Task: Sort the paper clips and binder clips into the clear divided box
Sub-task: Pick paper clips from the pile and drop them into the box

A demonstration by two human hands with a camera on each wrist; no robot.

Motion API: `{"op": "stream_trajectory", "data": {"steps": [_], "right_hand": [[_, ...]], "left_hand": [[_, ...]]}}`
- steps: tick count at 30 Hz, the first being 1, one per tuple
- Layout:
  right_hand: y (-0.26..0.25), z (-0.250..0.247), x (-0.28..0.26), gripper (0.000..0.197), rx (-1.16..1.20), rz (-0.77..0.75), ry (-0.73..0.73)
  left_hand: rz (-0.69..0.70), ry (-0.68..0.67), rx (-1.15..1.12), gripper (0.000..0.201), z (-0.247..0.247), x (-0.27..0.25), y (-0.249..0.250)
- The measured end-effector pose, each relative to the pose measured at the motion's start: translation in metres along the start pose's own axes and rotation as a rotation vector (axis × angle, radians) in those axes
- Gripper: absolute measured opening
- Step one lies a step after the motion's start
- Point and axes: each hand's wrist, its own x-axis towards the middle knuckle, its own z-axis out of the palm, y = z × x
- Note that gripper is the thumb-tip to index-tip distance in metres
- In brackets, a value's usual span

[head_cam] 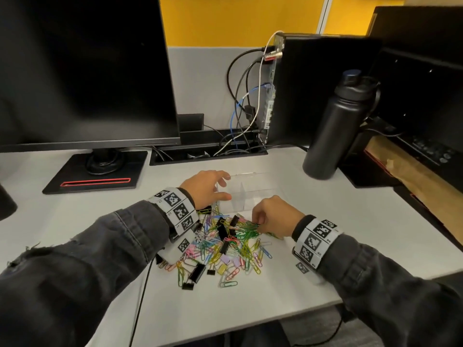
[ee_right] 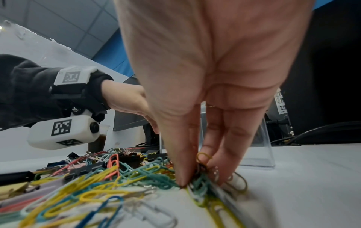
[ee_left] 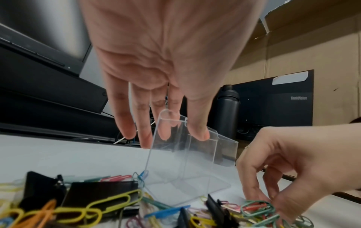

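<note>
On the desk [head_cam: 100,221] the box [head_cam: 250,194] looks empty beside the unsorted clip pile [head_cam: 225,246]: left hand [head_cam: 205,189] spread at its rim, right hand [head_cam: 273,214] pinching green paper clips [head_cam: 246,227], sorting barely begun.

Paper clips [head_cam: 233,244]: mixed green, yellow, pink, blue, orange, red and clear, the green ones thickest at the pile's right. Binder clips [head_cam: 198,271]: mostly black, a few pale yellow, lilac and pink. Box [head_cam: 246,194]: clear, colourless. Desk [head_cam: 325,221]: plain light grey. Sleeves [head_cam: 87,259]: dark grey denim. Wristbands [head_cam: 175,209]: white with black square code patterns. Bottle [head_cam: 335,128]: matte black with a dark blue cap. Monitor [head_cam: 82,68]: black; its base black with a red-edged slot. Cables [head_cam: 248,101]: black, white and blue. Wall [head_cam: 238,18]: yellow above a grey panel.
</note>
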Motion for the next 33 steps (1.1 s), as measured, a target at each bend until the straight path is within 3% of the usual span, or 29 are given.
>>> {"op": "stream_trajectory", "data": {"steps": [10,19,25,33], "right_hand": [[0.000,-0.023,-0.014,0.012,0.097,-0.056,0.025],[-0.001,-0.071,0.008,0.008,0.071,-0.123,0.310],[0.000,-0.060,0.018,0.011,-0.078,-0.057,0.266],[-0.005,-0.056,0.012,0.023,0.063,-0.107,0.239]], "left_hand": [[0.002,-0.008,-0.020,0.051,-0.001,-0.011,-0.002],[0.014,-0.010,-0.019,0.051,0.000,-0.012,-0.003],[0.000,-0.008,-0.040,0.052,0.001,-0.014,-0.003],[-0.003,0.011,-0.054,0.055,0.002,-0.017,-0.002]]}}
